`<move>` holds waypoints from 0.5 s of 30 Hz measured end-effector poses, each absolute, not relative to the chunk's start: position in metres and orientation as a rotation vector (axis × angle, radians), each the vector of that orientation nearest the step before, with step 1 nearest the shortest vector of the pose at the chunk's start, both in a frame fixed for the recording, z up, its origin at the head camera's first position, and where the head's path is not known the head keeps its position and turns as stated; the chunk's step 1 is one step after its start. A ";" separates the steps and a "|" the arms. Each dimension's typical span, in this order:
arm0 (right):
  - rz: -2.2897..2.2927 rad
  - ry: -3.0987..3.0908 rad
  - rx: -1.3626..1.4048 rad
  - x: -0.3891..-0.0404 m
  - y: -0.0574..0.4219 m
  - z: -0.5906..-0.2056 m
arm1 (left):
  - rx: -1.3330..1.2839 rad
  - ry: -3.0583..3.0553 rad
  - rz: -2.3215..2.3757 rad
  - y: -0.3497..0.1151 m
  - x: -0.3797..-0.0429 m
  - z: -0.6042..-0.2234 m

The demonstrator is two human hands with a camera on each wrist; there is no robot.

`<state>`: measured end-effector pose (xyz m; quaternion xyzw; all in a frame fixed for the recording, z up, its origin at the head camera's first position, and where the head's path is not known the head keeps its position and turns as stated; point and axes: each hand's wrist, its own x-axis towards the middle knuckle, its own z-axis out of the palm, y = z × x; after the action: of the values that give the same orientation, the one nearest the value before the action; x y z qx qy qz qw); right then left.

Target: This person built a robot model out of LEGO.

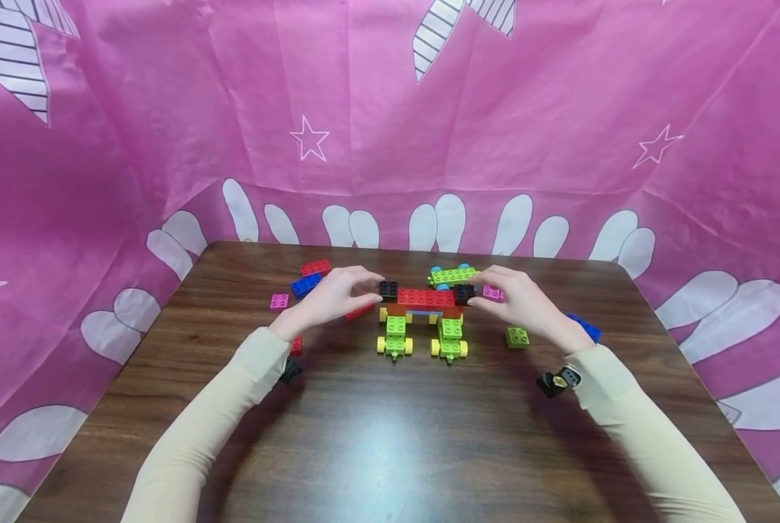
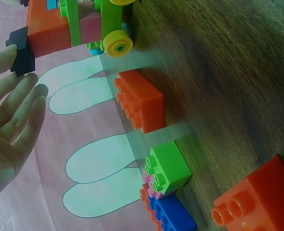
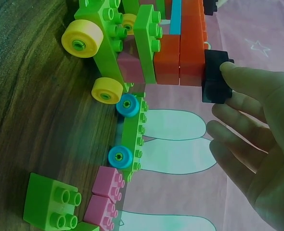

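Observation:
A toy-brick structure stands in the middle of the table. Its raised red bricks span two green wheeled bases with yellow wheels. At the left end of the red top, my left hand pinches a black brick between thumb and fingertips. Another black brick sits at the right end, pinched by my right hand. Both black bricks touch the red top; how firmly they are seated cannot be seen. In the right wrist view, a green plate and a pink brick show below the red bricks.
Behind the structure lies a green base with blue wheels. To the left are a red brick, a blue brick and a pink brick. Right of it are a green brick and a blue brick.

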<state>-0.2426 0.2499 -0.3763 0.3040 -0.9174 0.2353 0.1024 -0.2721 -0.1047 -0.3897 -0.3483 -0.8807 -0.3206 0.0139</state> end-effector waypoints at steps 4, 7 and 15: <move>0.697 -2.708 0.901 -0.244 0.250 -0.377 | -1.082 -2.742 -1.010 -0.105 -0.272 -0.389; 0.692 -2.723 0.892 -0.245 0.250 -0.377 | -1.082 -2.738 -1.019 -0.106 -0.271 -0.389; 0.694 -2.731 0.882 -0.244 0.251 -0.378 | -1.061 -2.724 -1.038 -0.110 -0.269 -0.388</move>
<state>-0.2444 0.2510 -0.3780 0.2974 -0.9209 0.2339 0.0945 -0.2689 -0.1101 -0.3875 -0.3421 -0.8779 -0.3346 0.0197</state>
